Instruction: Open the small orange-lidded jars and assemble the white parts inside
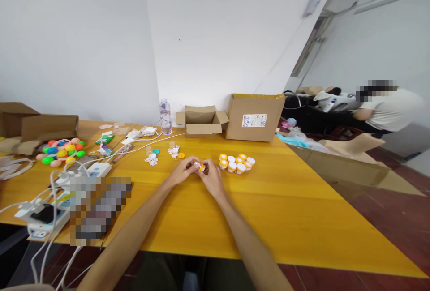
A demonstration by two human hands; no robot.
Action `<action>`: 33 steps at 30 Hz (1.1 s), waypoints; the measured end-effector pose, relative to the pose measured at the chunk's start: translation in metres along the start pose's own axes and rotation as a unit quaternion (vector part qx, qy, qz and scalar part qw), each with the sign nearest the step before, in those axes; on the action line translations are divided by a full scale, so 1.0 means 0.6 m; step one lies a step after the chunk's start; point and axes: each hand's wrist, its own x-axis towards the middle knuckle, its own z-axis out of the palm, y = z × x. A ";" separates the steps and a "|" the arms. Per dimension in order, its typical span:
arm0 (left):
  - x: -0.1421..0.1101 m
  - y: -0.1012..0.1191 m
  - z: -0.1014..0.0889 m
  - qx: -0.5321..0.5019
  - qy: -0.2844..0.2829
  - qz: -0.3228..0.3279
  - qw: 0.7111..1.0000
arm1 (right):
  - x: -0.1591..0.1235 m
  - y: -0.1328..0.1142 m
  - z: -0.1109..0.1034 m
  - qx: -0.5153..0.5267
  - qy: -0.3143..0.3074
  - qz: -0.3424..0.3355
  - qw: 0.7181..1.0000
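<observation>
Above the middle of the table, my left hand (182, 170) and my right hand (211, 176) meet around a small clear jar with an orange and white lid (200, 167). Fingers of both hands are closed on it, and they cover part of it. Just right of my right hand stands a group of several similar small jars (231, 165) with orange and white tops. Left of my hands lie small white plastic parts (174, 151), an orange ring (181, 156), a teal ring (155, 151) and small clear cups (148, 150).
Behind my hands are an open cardboard box (204, 129), a larger closed carton (253, 118) and a water bottle (165, 118). Power strips (70, 201) with cables, a blurred-out dark object (102, 210) and colourful balls (60, 151) occupy the left. A person (386, 107) sits at far right.
</observation>
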 end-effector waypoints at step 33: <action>0.005 0.009 -0.004 0.069 0.164 -0.029 0.984 | -0.002 0.007 0.003 -0.029 0.032 0.030 0.999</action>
